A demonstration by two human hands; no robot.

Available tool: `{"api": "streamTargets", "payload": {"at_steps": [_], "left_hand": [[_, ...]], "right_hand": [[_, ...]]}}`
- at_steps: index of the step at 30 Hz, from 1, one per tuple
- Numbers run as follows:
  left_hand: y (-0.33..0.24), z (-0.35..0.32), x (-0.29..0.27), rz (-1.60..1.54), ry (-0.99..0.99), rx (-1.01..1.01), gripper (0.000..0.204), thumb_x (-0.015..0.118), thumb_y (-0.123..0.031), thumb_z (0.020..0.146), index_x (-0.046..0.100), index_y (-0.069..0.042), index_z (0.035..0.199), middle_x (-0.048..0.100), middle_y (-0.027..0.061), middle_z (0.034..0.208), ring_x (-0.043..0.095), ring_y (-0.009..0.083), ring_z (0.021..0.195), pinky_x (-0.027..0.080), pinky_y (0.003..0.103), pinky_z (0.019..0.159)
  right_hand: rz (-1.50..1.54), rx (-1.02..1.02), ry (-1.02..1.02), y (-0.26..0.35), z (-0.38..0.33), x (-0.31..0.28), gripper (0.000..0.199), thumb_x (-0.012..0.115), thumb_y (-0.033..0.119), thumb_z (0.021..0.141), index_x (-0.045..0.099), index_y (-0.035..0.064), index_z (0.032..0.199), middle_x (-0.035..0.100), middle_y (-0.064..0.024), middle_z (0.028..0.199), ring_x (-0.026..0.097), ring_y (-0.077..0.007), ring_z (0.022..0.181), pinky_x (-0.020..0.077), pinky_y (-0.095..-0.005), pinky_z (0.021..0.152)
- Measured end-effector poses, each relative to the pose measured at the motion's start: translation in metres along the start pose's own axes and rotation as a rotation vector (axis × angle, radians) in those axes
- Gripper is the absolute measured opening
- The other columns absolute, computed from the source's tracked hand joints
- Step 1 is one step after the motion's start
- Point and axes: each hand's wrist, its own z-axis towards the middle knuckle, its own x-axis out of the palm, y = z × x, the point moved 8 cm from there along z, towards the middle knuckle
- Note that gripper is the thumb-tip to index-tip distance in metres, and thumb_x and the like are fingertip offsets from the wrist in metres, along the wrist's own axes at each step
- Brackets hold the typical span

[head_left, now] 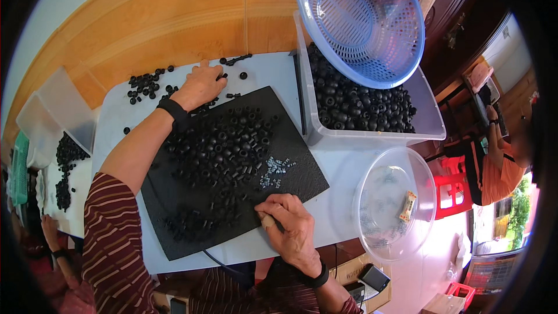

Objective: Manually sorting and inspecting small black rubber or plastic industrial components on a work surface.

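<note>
My left hand (203,85) reaches over the far edge of a black mat (308,177), its fingers apart and bent down among loose black parts (145,84) on the table. Whether a fingertip touches one of them is hard to see. At the mat's near edge my right hand (289,229) is closed, with thumb and index finger pressed together; anything between them is too small to make out. A wrap covers one finger of that hand. Spread across the mat is a heap of small black bead-like parts (226,142), some round, some tube-shaped. Beside them lie tiny pale pieces (276,168).
A clear bin (378,135) of black parts stands at the back right, with a blue basket (363,75) tilted on it. Nearer is a clear round tub (361,221) holding a small wrapped packet (408,206). Other people work at left and right.
</note>
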Motion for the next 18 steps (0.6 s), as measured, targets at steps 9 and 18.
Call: {"api": "streamTargets", "payload": {"at_steps": [9, 18], "left_hand": [[-0.028, -0.051, -0.017, -0.199, 0.306, -0.078, 0.036, 0.056, -0.027, 0.082, 0.061, 0.008, 0.079, 0.063, 0.0268, 0.08, 0.06, 0.0423, 0.077, 0.048, 0.045, 0.074], [-0.074, -0.111, -0.019, 0.114, 0.099, 0.138, 0.023, 0.053, -0.02, 0.09, 0.053, -0.001, 0.103, 0.055, 0.0274, 0.093, 0.053, 0.0454, 0.087, 0.046, 0.052, 0.079]], "right_hand": [[-0.038, -0.064, -0.068, 0.0, -0.003, -0.003, 0.017, 0.069, -0.002, 0.076, 0.071, 0.0054, 0.091, 0.065, -0.0092, 0.093, 0.064, -0.0236, 0.082, 0.0507, -0.0307, 0.068], [-0.02, -0.051, -0.077, -0.001, -0.006, 0.001, 0.012, 0.069, 0.002, 0.078, 0.07, 0.0064, 0.09, 0.064, -0.0085, 0.091, 0.063, -0.0253, 0.084, 0.0509, -0.0337, 0.068]]}}
